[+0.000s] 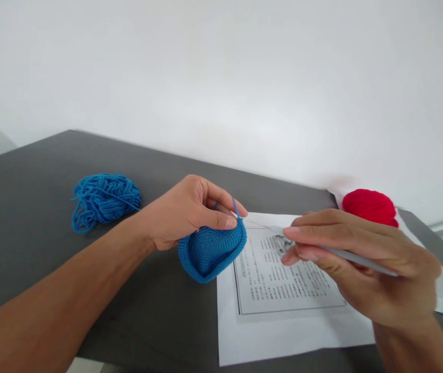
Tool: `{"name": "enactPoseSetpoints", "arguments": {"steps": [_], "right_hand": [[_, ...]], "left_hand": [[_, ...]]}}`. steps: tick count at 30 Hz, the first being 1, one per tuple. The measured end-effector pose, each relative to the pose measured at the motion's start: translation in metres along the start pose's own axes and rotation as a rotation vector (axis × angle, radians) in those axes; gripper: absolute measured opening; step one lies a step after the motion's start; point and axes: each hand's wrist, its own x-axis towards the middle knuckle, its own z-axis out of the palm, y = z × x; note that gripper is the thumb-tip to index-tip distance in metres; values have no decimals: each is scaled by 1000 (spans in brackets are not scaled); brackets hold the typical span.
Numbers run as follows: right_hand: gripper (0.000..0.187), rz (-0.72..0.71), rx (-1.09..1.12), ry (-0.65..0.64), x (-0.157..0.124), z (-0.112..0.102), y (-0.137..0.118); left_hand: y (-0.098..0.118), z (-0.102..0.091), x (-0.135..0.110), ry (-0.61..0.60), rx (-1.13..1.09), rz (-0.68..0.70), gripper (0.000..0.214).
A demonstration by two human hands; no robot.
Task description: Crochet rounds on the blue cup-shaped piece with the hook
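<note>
My left hand pinches the upper edge of a round, cupped piece of blue crochet, thumb in front. A strand of blue yarn runs up from the edge of the piece over a finger of that hand. In my right hand is a crochet hook with a pale grey handle, held between thumb and fingers. Its thin metal shaft points left and meets the edge of the crochet beside my left thumb. The very tip of the hook is too small to make out there.
A loose skein of blue yarn lies on the dark grey table at the left. Printed sheets of paper lie under and beyond my right hand. Behind that hand sits a ball of red yarn. A white wall stands behind the table.
</note>
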Motion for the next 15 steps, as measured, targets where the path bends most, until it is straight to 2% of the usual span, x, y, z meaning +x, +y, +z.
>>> {"name": "enactPoseSetpoints", "arguments": {"steps": [2,7,15], "right_hand": [[44,-34,-50,-11,0,-1,-2],[39,-69,-116,-44,2,-2,-4],[40,73,119,-44,3,-2,-2]], "left_hand": [[-1,0,0,1,11,6,4],[-2,-2,1,13,73,12,9],[-1,-1,0,-54,70,-2,9]]}}
